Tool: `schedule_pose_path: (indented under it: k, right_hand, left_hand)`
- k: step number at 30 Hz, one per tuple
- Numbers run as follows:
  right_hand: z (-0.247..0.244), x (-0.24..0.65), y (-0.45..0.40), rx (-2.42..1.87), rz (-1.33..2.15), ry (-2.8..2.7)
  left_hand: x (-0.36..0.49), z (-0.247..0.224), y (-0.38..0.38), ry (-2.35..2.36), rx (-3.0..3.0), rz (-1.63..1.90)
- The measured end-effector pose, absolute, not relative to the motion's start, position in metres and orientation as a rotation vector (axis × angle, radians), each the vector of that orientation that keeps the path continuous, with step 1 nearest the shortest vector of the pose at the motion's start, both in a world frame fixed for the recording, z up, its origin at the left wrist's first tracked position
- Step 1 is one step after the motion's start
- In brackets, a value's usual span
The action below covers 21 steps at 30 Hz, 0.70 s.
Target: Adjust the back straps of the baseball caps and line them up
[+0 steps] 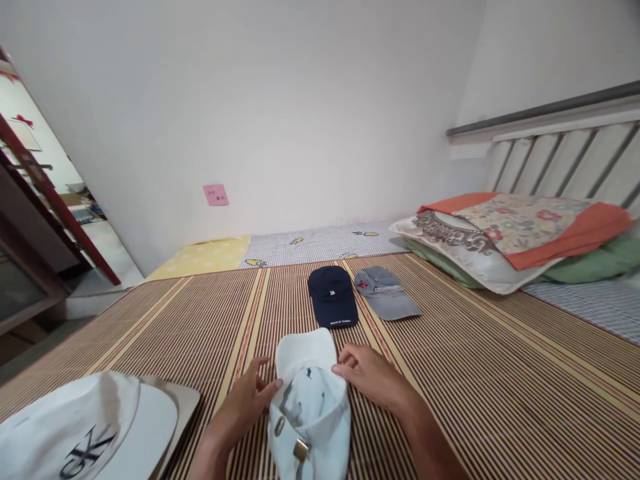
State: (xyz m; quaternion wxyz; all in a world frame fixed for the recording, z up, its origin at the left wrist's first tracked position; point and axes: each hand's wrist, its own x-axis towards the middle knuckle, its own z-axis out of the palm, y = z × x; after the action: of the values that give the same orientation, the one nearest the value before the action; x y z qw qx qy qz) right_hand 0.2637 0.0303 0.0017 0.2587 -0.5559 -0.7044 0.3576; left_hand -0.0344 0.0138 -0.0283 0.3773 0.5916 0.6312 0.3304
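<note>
A pale, whitish cap (310, 407) lies on the striped mat in front of me, its brim pointing away and its strap with a metal buckle nearest me. At the cap's left edge, my left hand (250, 393) has its fingers apart, the thumb touching where brim and crown meet. My right hand (367, 373) is at the right edge, thumb against the brim's base and fingers curled. Beyond the brim sit a navy cap (333, 293) and, to its right, a grey cap (385, 291).
White caps with dark lettering (85, 433) fill the near left corner, stacked over a beige brim. Pillows (525, 227) lie at the right by the bed rail (545, 110). A pink note (215, 195) is on the wall. A doorway stands at far left.
</note>
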Motion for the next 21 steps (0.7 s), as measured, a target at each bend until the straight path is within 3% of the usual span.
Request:
schedule_pose_path:
  k: [7,12,17,21]
  right_hand:
    - [-0.012,0.256,0.036,-1.635,0.872,-1.970]
    - [0.013,0.252,0.023,-1.436,0.823,-1.892]
    - [0.037,0.232,-0.002,-1.174,1.147,-2.064]
    - [0.026,0.216,-0.007,-1.178,1.164,-2.241]
  left_hand:
    - [-0.021,-0.027,0.015,1.533,1.596,0.800]
    - [-0.021,-0.009,0.012,1.634,1.674,0.884]
    - [-0.015,0.018,-0.004,1.490,1.849,0.742]
    - [-0.004,0.017,-0.013,1.387,1.742,0.570]
